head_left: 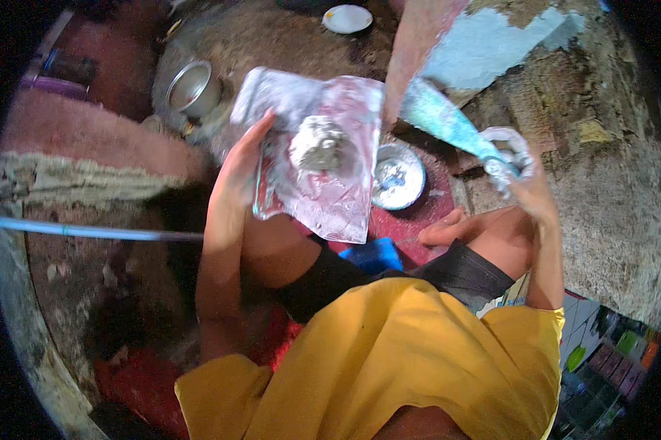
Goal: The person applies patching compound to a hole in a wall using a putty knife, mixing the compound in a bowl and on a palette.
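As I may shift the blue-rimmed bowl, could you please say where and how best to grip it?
Probably pinch the blue-rimmed bowl at its right rim, coming from the right: that round edge lies exposed, while the smeared sheet hides its left edge here.

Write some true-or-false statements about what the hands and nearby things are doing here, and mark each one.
1. The left hand holds a sheet. True.
2. The right hand is empty. False: it holds a scraper.
3. A lump sits on the sheet. True.
4. The scraper is touching the lump. False: they are apart.
5. The shirt is yellow. True.
6. The bowl is left of the sheet. False: the bowl is to its right.
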Motion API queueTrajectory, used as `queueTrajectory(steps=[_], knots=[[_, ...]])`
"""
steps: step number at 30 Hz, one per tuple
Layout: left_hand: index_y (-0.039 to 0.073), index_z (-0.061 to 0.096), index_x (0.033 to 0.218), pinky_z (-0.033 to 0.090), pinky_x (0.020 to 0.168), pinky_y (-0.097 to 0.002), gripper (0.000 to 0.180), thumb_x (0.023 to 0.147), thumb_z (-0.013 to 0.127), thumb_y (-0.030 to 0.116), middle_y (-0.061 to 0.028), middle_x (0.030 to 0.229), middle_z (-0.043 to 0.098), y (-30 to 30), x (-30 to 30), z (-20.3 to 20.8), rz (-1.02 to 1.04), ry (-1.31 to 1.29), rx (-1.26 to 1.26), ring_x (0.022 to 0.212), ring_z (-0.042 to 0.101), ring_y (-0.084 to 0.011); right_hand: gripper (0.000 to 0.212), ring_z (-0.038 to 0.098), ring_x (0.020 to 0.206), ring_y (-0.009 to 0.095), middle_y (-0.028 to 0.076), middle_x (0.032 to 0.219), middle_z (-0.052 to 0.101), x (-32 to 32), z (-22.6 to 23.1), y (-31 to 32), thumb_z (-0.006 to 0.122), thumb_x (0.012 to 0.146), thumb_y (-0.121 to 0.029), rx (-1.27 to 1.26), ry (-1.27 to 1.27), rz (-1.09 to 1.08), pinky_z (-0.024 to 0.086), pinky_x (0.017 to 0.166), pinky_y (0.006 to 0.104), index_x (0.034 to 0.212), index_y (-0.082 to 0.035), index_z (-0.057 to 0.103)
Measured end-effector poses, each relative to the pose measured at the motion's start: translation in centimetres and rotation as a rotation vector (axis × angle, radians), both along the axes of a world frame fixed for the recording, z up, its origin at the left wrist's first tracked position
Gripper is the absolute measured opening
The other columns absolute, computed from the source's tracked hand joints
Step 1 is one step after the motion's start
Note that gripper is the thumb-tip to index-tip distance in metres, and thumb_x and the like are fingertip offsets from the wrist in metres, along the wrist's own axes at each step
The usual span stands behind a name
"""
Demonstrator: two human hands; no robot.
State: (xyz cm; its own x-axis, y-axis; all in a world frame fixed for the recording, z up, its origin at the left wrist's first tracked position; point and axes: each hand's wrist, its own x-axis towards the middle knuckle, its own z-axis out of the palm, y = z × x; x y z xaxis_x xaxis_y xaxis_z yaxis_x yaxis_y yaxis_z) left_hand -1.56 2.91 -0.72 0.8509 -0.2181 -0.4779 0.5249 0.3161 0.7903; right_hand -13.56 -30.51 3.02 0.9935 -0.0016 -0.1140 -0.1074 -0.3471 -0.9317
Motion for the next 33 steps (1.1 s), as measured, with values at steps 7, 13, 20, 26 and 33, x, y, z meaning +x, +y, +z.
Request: queueTrajectory(steps=[7, 13, 20, 26, 33], knots=[[0.002, 0.057, 0.107, 0.047, 0.077, -0.0266, 0.037, 0.09, 0.047, 0.034, -0.0047, 0.097, 0.062, 0.2, 0.3, 0.3, -0.431, -0.163, 0.277, 0.082, 0.058, -0.0118, 0.028, 0.055, 0.093, 0.01, 0.004, 0.098, 0.063, -0.7, 1.2, -1.3, 0.064, 0.075, -0.005, -0.289, 0.008, 0.263, 0.042, 0.085, 0.0258, 0.102, -0.002, 0.06], [0.0, 0.058, 0.106, 0.047, 0.079, -0.027, 0.037, 0.087, 0.053, 0.032, -0.005, 0.099, 0.062, -1.3, 0.8, 1.8, -0.473, -0.164, 0.274, 0.085, 0.059, -0.0121, 0.027, 0.055, 0.091, 0.01, 0.003, 0.096, 0.062, -0.8, 0.8, -3.4, 0.065, 0.075, -0.007, -0.298, -0.014, 0.138, 0.042, 0.083, 0.0258, 0.101, -0.002, 0.06], [0.001, 0.058, 0.105, 0.05, 0.07, -0.0268, 0.032, 0.086, 0.054, 0.027, -0.0077, 0.093, 0.063, 1.1, 4.4, -1.1, -0.32, -0.048, 0.131, 0.076, 0.06, -0.0137, 0.039, 0.053, 0.093, 0.012, 0.005, 0.099, 0.059, -5.6, -1.0, -8.4, 0.071, 0.073, -0.018, -0.43, 0.052, -0.225, 0.042, 0.083, 0.0272, 0.106, -0.004, 0.057], [0.001, 0.056, 0.103, 0.054, 0.06, -0.029, 0.029, 0.085, 0.056, 0.023, -0.01, 0.085, 0.064, 3.5, 6.0, -2.5, -0.033, -0.065, 0.127, 0.067, 0.063, -0.0168, 0.037, 0.054, 0.097, 0.015, 0.011, 0.104, 0.059, -14.4, -0.9, -11.5, 0.057, 0.078, -0.001, -0.955, 0.211, -0.427, 0.041, 0.084, 0.0288, 0.114, -0.003, 0.051], [0.0, 0.052, 0.109, 0.052, 0.074, -0.0365, 0.034, 0.089, 0.049, 0.026, -0.0133, 0.097, 0.062, 3.7, 5.4, -1.0, -0.022, -0.143, -0.02, 0.081, 0.063, -0.0219, 0.037, 0.06, 0.085, 0.024, 0.013, 0.094, 0.063, -13.4, 1.5, -5.2, 0.064, 0.073, -0.01, -0.883, 0.343, -0.257, 0.046, 0.075, 0.0333, 0.109, -0.009, 0.055]])
